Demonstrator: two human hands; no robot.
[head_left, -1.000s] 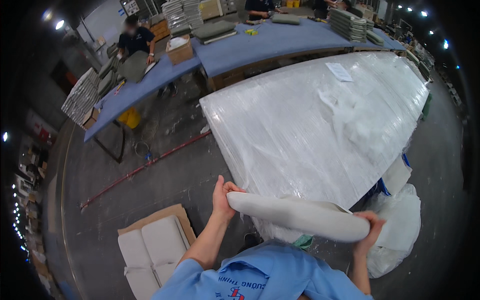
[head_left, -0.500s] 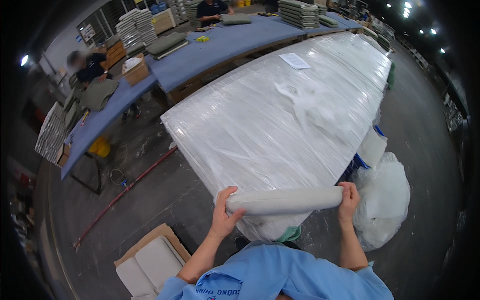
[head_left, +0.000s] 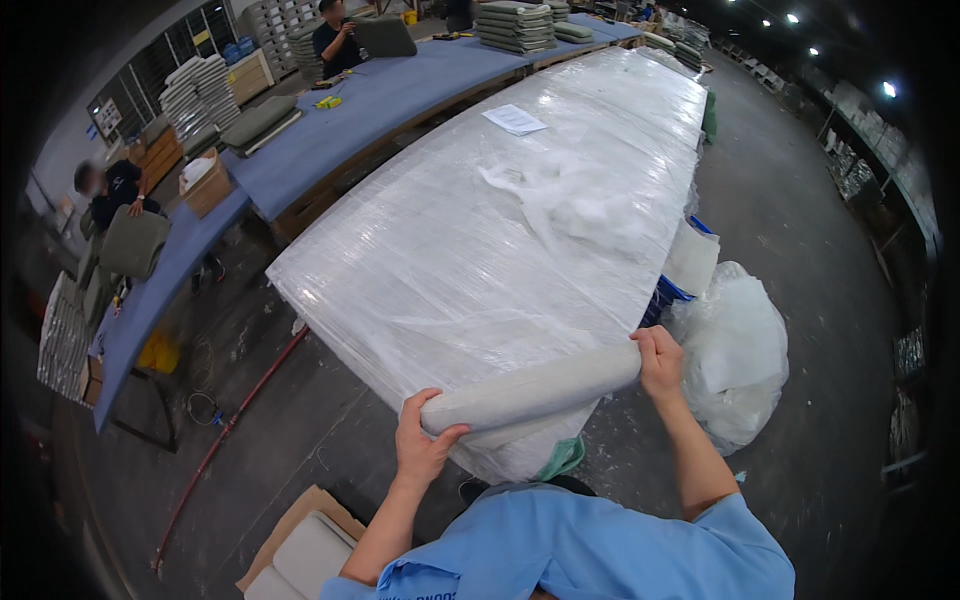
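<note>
A pale grey seat cushion [head_left: 535,388] is held up edge-on over the near end of a table wrapped in clear plastic film [head_left: 440,265]. My left hand [head_left: 424,440] grips its left end, thumb on the near side and fingers round the far side. At the other end, my right hand [head_left: 660,362] is closed on the cushion's corner. The right end sits higher in the picture than the left. Loose white fibre stuffing [head_left: 590,195] and a sheet of paper [head_left: 514,119] lie farther up the wrapped table.
Light cushions [head_left: 308,560] rest in a carton at my lower left. To the right stands a clear bag of white stuffing [head_left: 738,365] beside a blue bin [head_left: 668,298]. Past a red pole [head_left: 228,430], co-workers handle green cushions at a blue table [head_left: 350,125].
The cushion has tilted, its right end rising with my right hand. My view has turned, shifting the scene leftward. Both co-workers at the blue table have lifted green cushions upright.
</note>
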